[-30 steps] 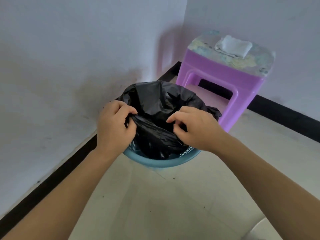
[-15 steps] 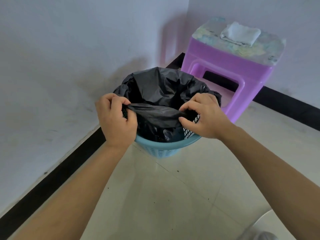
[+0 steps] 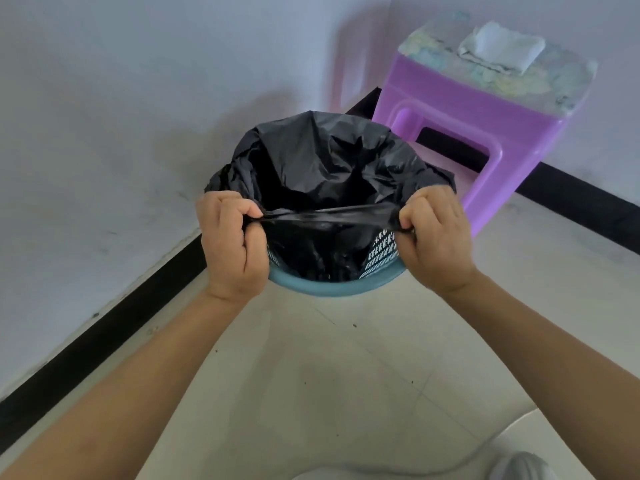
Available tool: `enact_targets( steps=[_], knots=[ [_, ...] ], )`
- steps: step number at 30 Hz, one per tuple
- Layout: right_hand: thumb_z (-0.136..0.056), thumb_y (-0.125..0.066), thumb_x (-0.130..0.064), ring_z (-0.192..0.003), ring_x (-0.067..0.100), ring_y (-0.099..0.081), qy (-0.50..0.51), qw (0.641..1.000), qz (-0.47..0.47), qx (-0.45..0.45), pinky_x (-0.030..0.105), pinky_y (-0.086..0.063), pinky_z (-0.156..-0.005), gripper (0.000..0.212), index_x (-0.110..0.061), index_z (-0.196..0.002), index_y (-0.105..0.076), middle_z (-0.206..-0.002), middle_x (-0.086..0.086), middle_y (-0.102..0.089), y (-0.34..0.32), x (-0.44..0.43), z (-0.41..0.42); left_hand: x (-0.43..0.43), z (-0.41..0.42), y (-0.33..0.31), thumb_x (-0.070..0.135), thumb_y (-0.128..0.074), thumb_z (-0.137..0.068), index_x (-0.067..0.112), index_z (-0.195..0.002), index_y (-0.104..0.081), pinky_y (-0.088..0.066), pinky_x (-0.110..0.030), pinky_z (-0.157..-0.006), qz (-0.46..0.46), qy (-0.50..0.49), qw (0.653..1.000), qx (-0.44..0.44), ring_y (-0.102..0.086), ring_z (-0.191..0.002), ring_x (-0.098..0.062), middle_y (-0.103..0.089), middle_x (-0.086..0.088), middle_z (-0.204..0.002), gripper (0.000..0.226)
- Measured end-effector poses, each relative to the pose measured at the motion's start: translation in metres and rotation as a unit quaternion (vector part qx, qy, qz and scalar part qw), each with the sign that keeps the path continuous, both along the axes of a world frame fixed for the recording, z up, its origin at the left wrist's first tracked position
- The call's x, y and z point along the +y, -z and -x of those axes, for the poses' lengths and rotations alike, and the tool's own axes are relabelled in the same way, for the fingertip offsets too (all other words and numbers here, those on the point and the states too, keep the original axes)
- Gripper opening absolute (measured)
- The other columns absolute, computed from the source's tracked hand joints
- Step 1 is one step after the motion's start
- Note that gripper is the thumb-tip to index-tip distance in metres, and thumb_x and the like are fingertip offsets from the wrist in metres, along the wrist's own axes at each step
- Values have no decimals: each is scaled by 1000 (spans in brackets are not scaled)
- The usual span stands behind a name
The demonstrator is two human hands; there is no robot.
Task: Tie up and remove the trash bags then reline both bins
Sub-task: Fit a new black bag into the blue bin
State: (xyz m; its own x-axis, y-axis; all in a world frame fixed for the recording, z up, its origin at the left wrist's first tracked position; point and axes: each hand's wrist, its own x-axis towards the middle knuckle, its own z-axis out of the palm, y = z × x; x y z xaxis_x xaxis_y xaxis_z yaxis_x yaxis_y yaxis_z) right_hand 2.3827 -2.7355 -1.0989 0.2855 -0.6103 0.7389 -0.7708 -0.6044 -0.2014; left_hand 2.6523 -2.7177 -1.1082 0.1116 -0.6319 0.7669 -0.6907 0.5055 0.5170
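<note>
Tiled corner by the wall, blue bin (image 3: 332, 289) with black bag (image 3: 322, 161) inside, left hand (image 3: 235, 244) and right hand (image 3: 436, 240) pinching its near hem stretched taut left-to-right, equally near.

Illumination is soft, diffuse daylight with no glare. A blurred shadow falls on the wall (image 3: 138, 116) left of the purple stool (image 3: 485, 126). Wide-angle distortion bows the black skirting (image 3: 86, 341) and stretches the forearms toward the lower corners. Focus is slightly soft overall.
</note>
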Motion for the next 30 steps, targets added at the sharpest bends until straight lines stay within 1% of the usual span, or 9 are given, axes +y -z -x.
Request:
enact_targets(
  steps=[4,9,12,16,19,21,24,27,30],
  knots=[
    [-73,-61,1,-77,31,-50,115,991,-47,-41,41,-40,-68,6,-3,-74,-56,-80,12,-53,-8,-18,7,4,5,16,2,-44,-88,8,-86,-55,-37,-35,-78,26,12,994,-110,-48,-86,-26,-48,-6,-89,12],
    [-77,-65,-6,-80,26,-48,-31,993,-82,-74,35,-41,-68,15,-3,-71,-51,-82,10,-51,6,1,-21,7,2,29,-1,-41,-86,9,-88,-47,-37,-40,-76,41,-32,989,-140,-44,-85,-28,-46,-10,-89,12],
    [-88,-63,-15,-78,26,-51,-111,993,-38,-27,37,-43,-71,20,-4,-74,-55,-80,10,-52,22,17,-30,-4,4,29,-3,-42,-83,9,-89,-46,-34,-41,-73,34,-91,986,-132,-42,-84,-28,-47,-13,-87,14],
    [-96,-62,-29,-93,27,-54,-59,994,74,51,46,-39,-95,19,-16,-89,-49,-96,4,-45,33,13,-23,-15,6,36,-5,-42,-83,8,-94,-47,-33,-37,-78,4,-126,987,-97,-42,-89,-28,-47,-15,-94,18],
    [-93,-67,-26,-92,27,-49,21,987,122,101,43,-34,-82,19,-19,-90,-49,-99,3,-40,38,8,-12,-9,-9,55,-6,-42,-88,8,-99,-46,-42,-34,-76,-29,-45,992,-111,-47,-90,-32,-46,-13,-104,18],
    [-83,-72,-7,-82,26,-47,55,982,120,138,40,-33,-71,17,-17,-87,-59,-94,5,-44,40,-1,2,3,-22,74,-9,-51,-86,7,-100,-47,-50,-38,-68,-66,-14,982,-179,-53,-86,-36,-53,-19,-102,22],
    [-75,-75,6,-63,28,-54,53,978,53,193,36,-43,-59,17,-11,-75,-73,-75,11,-57,53,-6,32,18,-26,98,-11,-64,-81,7,-102,-48,-52,-45,-63,-94,-2,956,-277,-51,-87,-34,-62,-22,-94,32],
    [-85,-64,-2,-68,33,-60,97,983,-120,99,35,-48,-52,15,-9,-94,-73,-83,12,-59,61,2,31,15,-13,88,4,-59,-86,4,-107,-53,-47,-45,-84,-80,-32,969,-233,-51,-99,-34,-57,-21,-108,22],
    [-97,-41,-27,-84,29,-60,154,944,-263,-124,37,-46,-67,20,-22,-104,-58,-96,-1,-60,51,-3,7,1,1,56,20,-56,-82,4,-114,-48,-40,-49,-92,-23,-32,987,-153,-45,-109,-33,-45,-16,-117,36]
  ],
)
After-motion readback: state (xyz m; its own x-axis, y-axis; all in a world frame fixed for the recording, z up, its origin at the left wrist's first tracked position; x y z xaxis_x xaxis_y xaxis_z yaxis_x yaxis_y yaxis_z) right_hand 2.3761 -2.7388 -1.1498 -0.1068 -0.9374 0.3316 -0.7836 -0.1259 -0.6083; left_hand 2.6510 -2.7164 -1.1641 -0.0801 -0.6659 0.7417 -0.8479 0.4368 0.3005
